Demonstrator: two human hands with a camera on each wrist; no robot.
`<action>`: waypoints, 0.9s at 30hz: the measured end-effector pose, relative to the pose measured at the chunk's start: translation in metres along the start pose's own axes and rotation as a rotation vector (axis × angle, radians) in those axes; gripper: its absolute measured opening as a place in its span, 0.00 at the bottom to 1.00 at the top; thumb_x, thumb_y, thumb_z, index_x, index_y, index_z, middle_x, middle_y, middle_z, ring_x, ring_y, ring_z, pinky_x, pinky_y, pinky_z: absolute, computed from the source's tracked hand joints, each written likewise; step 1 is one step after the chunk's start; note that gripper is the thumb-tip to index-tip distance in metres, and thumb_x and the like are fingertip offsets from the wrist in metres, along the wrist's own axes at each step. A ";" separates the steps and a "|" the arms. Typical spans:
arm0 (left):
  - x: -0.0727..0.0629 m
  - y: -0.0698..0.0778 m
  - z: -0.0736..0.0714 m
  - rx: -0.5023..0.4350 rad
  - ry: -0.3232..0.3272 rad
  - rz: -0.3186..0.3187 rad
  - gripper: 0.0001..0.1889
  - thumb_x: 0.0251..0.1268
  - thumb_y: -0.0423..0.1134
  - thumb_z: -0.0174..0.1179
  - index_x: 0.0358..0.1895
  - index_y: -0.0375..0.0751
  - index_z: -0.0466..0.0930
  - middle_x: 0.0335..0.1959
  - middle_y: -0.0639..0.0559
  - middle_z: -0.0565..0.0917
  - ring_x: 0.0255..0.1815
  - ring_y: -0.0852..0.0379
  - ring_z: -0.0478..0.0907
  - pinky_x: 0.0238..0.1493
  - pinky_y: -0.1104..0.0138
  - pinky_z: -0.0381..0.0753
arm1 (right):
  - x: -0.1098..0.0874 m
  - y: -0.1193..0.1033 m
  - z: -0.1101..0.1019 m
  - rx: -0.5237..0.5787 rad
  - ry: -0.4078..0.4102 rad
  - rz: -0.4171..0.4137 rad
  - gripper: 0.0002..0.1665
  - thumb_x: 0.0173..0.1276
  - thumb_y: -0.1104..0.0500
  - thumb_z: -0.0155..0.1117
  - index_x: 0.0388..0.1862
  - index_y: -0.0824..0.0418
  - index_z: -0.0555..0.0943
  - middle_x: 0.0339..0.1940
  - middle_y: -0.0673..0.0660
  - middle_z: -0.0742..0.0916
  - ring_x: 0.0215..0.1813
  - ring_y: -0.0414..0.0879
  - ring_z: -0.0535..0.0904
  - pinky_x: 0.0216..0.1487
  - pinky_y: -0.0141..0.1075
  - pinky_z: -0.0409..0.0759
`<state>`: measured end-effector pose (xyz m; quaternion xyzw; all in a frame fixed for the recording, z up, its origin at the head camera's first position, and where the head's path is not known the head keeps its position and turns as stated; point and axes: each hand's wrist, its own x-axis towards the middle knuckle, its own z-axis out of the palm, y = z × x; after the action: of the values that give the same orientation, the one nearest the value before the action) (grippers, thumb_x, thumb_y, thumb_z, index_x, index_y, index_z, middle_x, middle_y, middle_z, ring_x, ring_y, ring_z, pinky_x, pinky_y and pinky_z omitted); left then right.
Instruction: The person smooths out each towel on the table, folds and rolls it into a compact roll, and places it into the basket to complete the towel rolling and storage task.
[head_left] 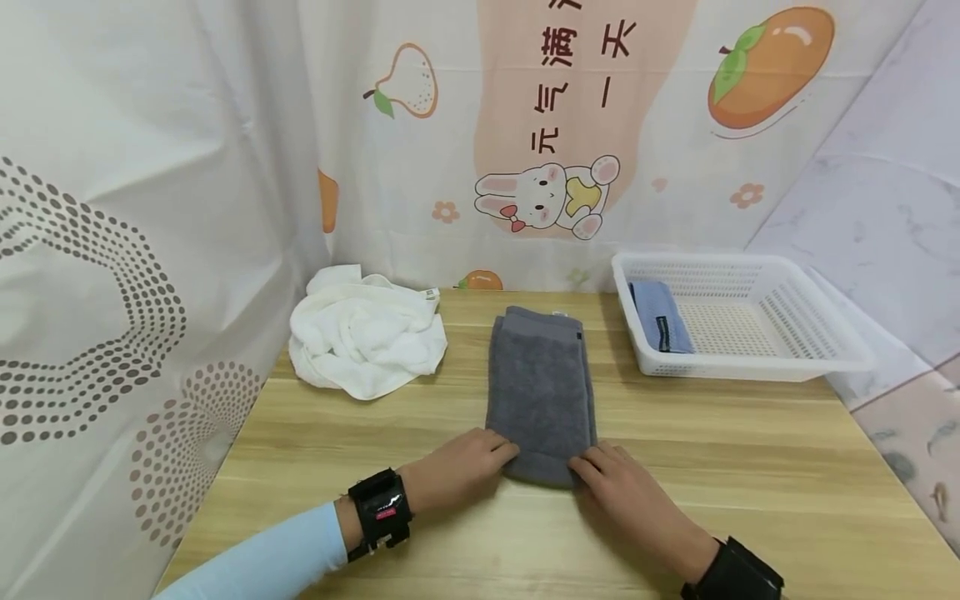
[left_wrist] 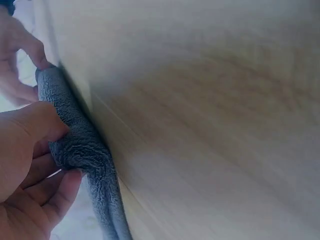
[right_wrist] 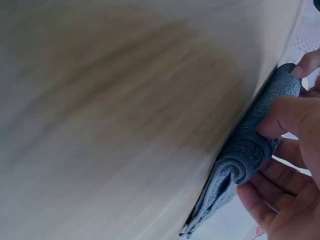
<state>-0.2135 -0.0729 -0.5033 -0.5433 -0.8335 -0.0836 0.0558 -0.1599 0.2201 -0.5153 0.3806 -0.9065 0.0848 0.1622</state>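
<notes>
A grey towel (head_left: 536,383) lies lengthwise on the table, folded in layers, its near end turned over into a thick roll. My left hand (head_left: 463,471) pinches the left corner of that rolled end, thumb on top. At the right corner my right hand (head_left: 630,496) grips the same roll between thumb and fingers. In the left wrist view the coiled edge of the towel (left_wrist: 75,130) shows beside the left thumb. The right wrist view shows the spiral end of the towel (right_wrist: 245,160) against the right fingers.
A crumpled white towel (head_left: 367,333) sits at the back left of the wooden table (head_left: 300,467). At the back right stands a white plastic basket (head_left: 750,367) with a folded blue towel (head_left: 662,317) along its left side. A printed curtain (head_left: 420,183) hangs behind.
</notes>
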 end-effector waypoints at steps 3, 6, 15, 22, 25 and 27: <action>0.002 -0.007 0.003 -0.181 0.007 -0.077 0.14 0.74 0.32 0.58 0.59 0.38 0.80 0.46 0.54 0.84 0.43 0.64 0.80 0.48 0.75 0.78 | 0.003 0.007 0.000 0.126 -0.011 0.084 0.15 0.59 0.66 0.74 0.47 0.65 0.86 0.40 0.53 0.85 0.42 0.46 0.81 0.43 0.42 0.82; 0.003 -0.017 0.006 -0.445 0.004 -0.196 0.11 0.76 0.33 0.57 0.57 0.42 0.79 0.38 0.60 0.82 0.34 0.68 0.75 0.39 0.76 0.76 | 0.005 0.021 -0.001 0.338 -0.083 0.213 0.14 0.62 0.66 0.70 0.47 0.64 0.87 0.40 0.52 0.87 0.40 0.43 0.83 0.40 0.39 0.83; 0.009 -0.033 0.003 -0.797 0.059 -0.465 0.08 0.73 0.35 0.65 0.46 0.44 0.74 0.34 0.58 0.80 0.32 0.63 0.78 0.33 0.69 0.79 | 0.014 0.050 -0.003 0.809 -0.237 0.583 0.09 0.72 0.62 0.65 0.49 0.61 0.82 0.33 0.49 0.86 0.32 0.43 0.82 0.34 0.35 0.79; 0.014 -0.035 0.002 -0.759 0.088 -0.531 0.07 0.71 0.35 0.67 0.42 0.44 0.76 0.32 0.57 0.79 0.30 0.62 0.77 0.30 0.68 0.78 | 0.018 0.050 -0.005 0.901 -0.224 0.707 0.13 0.74 0.59 0.66 0.52 0.63 0.78 0.30 0.54 0.85 0.27 0.51 0.80 0.28 0.35 0.74; 0.014 -0.032 0.005 -0.659 0.085 -0.496 0.04 0.72 0.36 0.66 0.41 0.46 0.79 0.33 0.59 0.79 0.32 0.62 0.77 0.33 0.70 0.78 | 0.019 0.049 -0.003 0.926 -0.222 0.743 0.15 0.73 0.57 0.68 0.52 0.64 0.77 0.29 0.55 0.84 0.26 0.49 0.78 0.27 0.34 0.71; 0.014 -0.031 0.005 -0.491 0.091 -0.440 0.01 0.72 0.38 0.66 0.41 0.48 0.83 0.35 0.60 0.79 0.35 0.63 0.77 0.35 0.71 0.77 | 0.020 0.050 -0.004 0.899 -0.208 0.744 0.16 0.72 0.56 0.70 0.50 0.64 0.77 0.28 0.54 0.83 0.27 0.47 0.77 0.28 0.34 0.71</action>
<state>-0.2475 -0.0717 -0.5078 -0.3431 -0.8825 -0.3163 -0.0590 -0.2084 0.2426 -0.5058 0.0749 -0.8652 0.4740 -0.1452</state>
